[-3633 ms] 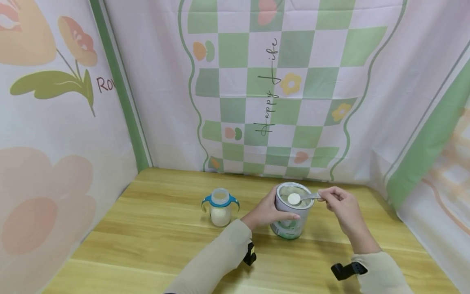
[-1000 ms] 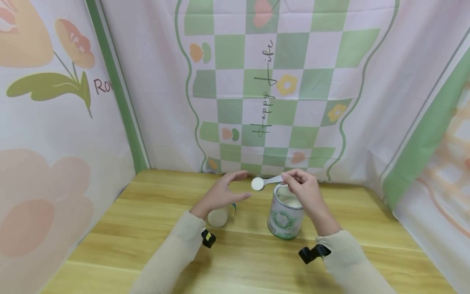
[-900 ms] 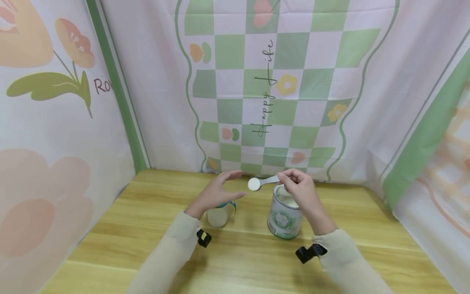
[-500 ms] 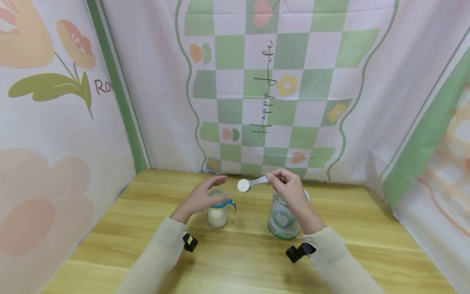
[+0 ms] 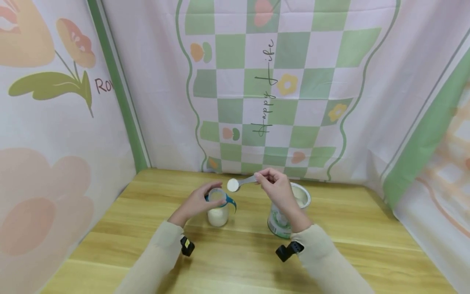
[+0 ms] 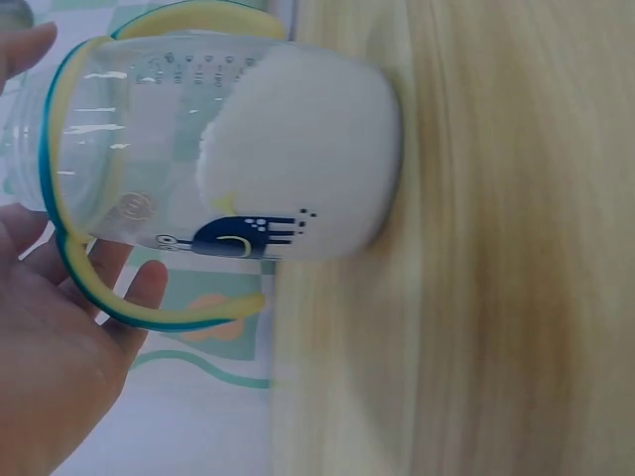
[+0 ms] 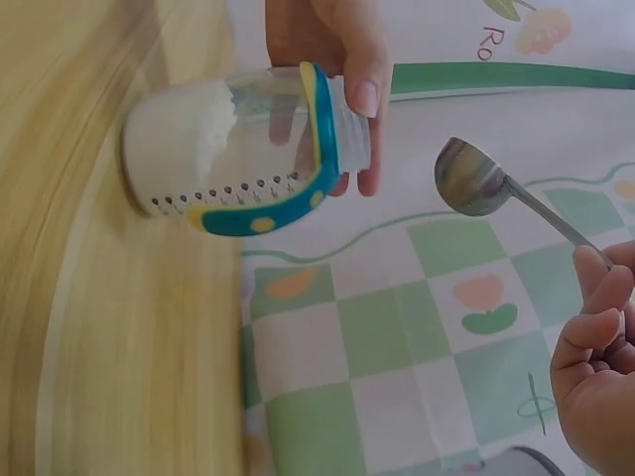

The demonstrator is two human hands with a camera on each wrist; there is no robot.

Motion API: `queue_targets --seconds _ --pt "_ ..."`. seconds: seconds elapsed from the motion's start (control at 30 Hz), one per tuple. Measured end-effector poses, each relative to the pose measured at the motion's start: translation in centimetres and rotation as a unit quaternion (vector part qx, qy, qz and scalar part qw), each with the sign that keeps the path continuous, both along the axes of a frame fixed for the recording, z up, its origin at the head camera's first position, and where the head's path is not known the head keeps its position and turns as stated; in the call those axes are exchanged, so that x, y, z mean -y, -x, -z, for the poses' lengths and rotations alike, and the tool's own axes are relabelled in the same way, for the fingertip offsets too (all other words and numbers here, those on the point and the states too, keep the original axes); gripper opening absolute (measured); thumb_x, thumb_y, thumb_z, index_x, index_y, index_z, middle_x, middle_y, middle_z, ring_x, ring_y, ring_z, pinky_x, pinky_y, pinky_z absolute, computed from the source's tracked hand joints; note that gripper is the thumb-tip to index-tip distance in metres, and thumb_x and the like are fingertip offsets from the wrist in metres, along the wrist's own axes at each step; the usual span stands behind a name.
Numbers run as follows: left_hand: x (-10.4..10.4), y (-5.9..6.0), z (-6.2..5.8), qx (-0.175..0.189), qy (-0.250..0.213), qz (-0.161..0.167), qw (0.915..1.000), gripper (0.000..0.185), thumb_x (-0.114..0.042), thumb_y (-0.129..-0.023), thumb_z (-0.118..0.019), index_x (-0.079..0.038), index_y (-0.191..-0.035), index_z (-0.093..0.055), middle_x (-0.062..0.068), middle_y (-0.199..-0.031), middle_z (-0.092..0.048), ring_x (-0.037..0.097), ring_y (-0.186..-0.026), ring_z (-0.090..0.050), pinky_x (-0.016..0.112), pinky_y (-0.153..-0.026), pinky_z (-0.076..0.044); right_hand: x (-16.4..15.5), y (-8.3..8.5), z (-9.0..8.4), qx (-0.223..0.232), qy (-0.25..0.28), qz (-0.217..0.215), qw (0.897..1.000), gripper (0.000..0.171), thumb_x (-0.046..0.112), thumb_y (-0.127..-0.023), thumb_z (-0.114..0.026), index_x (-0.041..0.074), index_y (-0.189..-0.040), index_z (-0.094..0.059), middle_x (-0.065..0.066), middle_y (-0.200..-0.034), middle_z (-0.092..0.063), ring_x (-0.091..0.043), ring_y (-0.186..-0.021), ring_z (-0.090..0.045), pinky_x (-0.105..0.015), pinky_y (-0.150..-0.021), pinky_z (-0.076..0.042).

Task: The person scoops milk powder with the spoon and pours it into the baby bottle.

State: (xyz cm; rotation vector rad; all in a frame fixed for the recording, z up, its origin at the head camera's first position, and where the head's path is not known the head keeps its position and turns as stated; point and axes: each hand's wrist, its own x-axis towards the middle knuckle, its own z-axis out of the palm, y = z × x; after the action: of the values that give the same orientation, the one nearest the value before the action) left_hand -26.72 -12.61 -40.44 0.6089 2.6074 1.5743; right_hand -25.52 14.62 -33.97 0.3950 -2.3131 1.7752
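Right hand (image 5: 276, 191): pinches the thin handle of a metal spoon (image 5: 233, 185) between thumb and fingertips, bowl level and heaped with white powder, so nothing spills on the way across.

Spoon position: raised above the counter (image 5: 147, 228), just beside and a little above the mouth of the baby bottle (image 5: 218, 208); it does not touch the rim.

Left hand (image 5: 196, 203): fingers curled around the bottle's neck, apparently to keep the light bottle steady and its narrow opening in place under the spoon.

Baby bottle: stands upright on the counter, open at the top, with teal and yellow side handles and white powder already filling its lower part; the left wrist view shows the measuring marks and a small blue print on its clear wall (image 6: 228, 178).

Powder tin (image 5: 290, 212): open, upright, to the right of the bottle and partly behind the right forearm, close enough for short trips of the spoon.

Sleeves: beige, each with a small black device at the wrist.

Backdrop: pink and green checked cloth with flowers hangs behind and at both sides.
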Motion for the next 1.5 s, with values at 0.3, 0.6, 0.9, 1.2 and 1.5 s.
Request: queue_targets --seconds 0.3,0.6,0.9,1.2,1.5 --pt "0.0 0.0 0.7 0.023 -0.033 -0.012 0.9991 0.061 -0.04 -0.089 -0.077 -0.03 -0.144 -0.053 0.0 -0.145 -0.051 0.034 -0.136 -0.042 0.064 -0.106 -0.034 1.7 0.0 1.1 -0.037 -0.006 -0.009 0.999 0.021 0.026 -0.099 -0.067 0.005 -0.097 -0.072 -0.009 -0.087 -0.07 -0.014 -0.059 -0.044 -0.023 -0.051 -0.035" --pt "0.4 -0.1 1.1 0.033 -0.05 -0.011 0.9981 0.062 -0.036 -0.089 -0.079 -0.024 -0.144 -0.054 0.004 -0.144 -0.052 0.033 -0.135 -0.043 0.064 -0.107 -0.032 3.0 -0.1 2.0 -0.073 -0.009 -0.007 0.997 0.016 0.025 -0.099 -0.067 0.01 -0.097 -0.072 -0.007 -0.087 -0.07 -0.015 -0.062 -0.049 -0.022 -0.052 -0.037" --pt "0.4 0.1 1.5 0.029 -0.019 -0.013 0.9993 0.074 -0.04 -0.085 -0.082 -0.023 -0.148 -0.048 0.003 -0.138 -0.056 0.027 -0.128 -0.05 0.058 -0.106 -0.037 3.7 -0.1 3.0 -0.127 -0.016 -0.024 0.991 0.014 0.028 -0.098 -0.067 0.014 -0.097 -0.072 0.0 -0.082 -0.067 -0.015 -0.061 -0.049 -0.023 -0.051 -0.039" --pt "0.6 0.0 1.7 0.035 -0.008 0.003 0.9994 0.075 -0.039 -0.085 -0.081 -0.02 -0.149 -0.047 0.001 -0.139 -0.057 0.026 -0.131 -0.049 0.057 -0.109 -0.035 4.3 -0.2 3.9 -0.224 -0.085 -0.021 0.971 0.009 0.026 -0.098 -0.067 0.02 -0.098 -0.073 0.012 -0.077 -0.065 -0.009 -0.058 -0.052 -0.025 -0.049 -0.045" --pt "0.6 -0.3 1.7 0.04 -0.012 0.001 0.9991 0.074 -0.038 -0.087 -0.08 -0.023 -0.15 -0.045 0.001 -0.14 -0.056 0.027 -0.133 -0.047 0.06 -0.109 -0.032 4.5 0.0 4.5 -0.309 -0.107 -0.023 0.945 0.005 0.017 -0.097 -0.069 0.014 -0.098 -0.074 0.005 -0.083 -0.069 -0.005 -0.062 -0.055 -0.022 -0.052 -0.047"
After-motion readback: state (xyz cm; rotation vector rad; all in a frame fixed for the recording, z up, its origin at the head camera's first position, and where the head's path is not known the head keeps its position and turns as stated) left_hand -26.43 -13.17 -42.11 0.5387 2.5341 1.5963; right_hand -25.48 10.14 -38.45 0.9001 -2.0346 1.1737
